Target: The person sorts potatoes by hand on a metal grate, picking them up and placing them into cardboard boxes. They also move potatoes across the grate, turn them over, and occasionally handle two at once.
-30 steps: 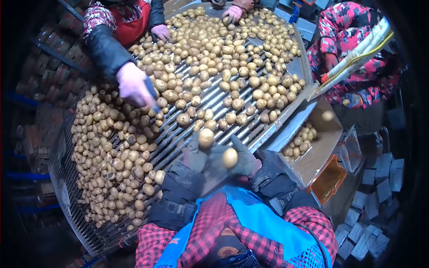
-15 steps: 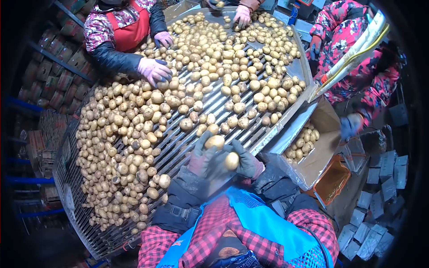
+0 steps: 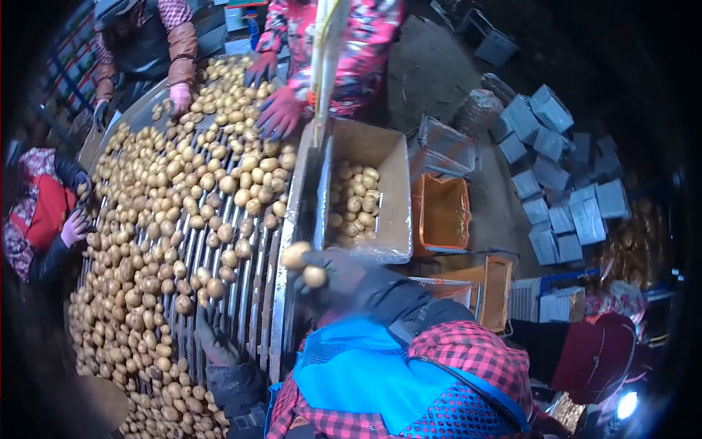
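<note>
Potatoes (image 3: 139, 293) in large number lie on a slatted metal table (image 3: 252, 307). My right hand (image 3: 333, 272), in a grey glove, is closed on two potatoes (image 3: 296, 256) beside the table's metal edge, close to the near corner of a cardboard box (image 3: 395, 190) that holds several potatoes. Over the slats, my left hand (image 3: 216, 335) rests among the potatoes with its gloved fingers apart and nothing visible in it.
Three co-workers stand round the far and left sides, their gloved hands (image 3: 279, 113) at the potatoes. Right of the box are an orange-lined crate (image 3: 442, 212) and, beyond, stacked grey packages (image 3: 585, 212). Another person (image 3: 599, 351) is at the lower right.
The view has swung to the right. My hands have moved apart: the right one, with two potatoes, is now near the box, and the left is at the slats without a potato.
</note>
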A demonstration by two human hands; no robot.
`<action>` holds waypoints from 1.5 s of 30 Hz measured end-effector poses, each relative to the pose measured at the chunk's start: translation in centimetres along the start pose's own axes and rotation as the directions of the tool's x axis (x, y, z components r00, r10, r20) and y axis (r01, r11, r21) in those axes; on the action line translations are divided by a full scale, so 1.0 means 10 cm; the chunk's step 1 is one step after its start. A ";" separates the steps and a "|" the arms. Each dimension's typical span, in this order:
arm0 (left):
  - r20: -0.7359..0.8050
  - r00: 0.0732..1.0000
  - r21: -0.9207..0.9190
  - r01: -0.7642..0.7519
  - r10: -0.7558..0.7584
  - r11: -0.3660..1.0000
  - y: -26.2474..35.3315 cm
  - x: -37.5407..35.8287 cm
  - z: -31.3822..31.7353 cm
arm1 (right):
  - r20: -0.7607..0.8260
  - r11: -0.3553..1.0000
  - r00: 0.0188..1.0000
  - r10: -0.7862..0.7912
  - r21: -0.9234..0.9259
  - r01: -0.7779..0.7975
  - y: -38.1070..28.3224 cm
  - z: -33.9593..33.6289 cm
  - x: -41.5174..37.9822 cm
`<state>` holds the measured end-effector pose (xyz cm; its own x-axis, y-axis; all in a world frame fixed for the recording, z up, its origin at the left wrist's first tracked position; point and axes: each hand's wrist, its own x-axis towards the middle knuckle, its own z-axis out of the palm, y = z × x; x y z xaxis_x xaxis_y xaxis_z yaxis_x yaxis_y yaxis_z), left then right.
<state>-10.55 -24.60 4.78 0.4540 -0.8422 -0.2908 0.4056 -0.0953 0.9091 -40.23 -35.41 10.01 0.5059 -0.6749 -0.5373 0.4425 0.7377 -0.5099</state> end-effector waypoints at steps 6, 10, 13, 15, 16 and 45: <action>0.029 0.992 0.038 -0.123 0.122 0.992 -0.22 0.02 -0.41 | -0.263 0.851 0.852 -0.454 0.155 0.501 -0.32 -1.16 -0.48; -0.084 0.991 -0.010 -0.110 0.109 0.994 -0.22 0.06 -0.42 | -0.469 0.584 0.671 -0.574 0.340 0.737 -0.49 -2.37 -0.75; -0.225 0.964 -0.055 -0.156 0.140 0.986 -0.18 0.04 -0.33 | -0.500 0.671 0.771 -0.394 0.417 0.613 -0.65 -2.54 -0.97; -0.266 0.954 -0.003 -0.147 0.141 0.989 -0.19 0.04 -0.38 | -0.266 0.784 0.878 -0.397 0.399 0.476 -0.64 -2.21 -0.83; -0.267 0.951 0.055 -0.147 0.157 0.988 -0.16 0.01 -0.39 | -0.285 0.806 0.882 -0.374 0.371 0.462 -0.64 -2.20 -0.71; -0.293 0.790 0.760 -0.149 0.538 0.633 -0.04 0.30 -0.58 | 0.828 -0.841 0.539 -0.158 -0.399 0.366 0.04 1.72 2.71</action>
<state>-4.78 -24.02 1.86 0.8092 -0.5617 0.1721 -0.4142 -0.3377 0.8452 -13.59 -53.05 6.74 0.8154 -0.4632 0.3472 -0.4821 -0.8754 -0.0356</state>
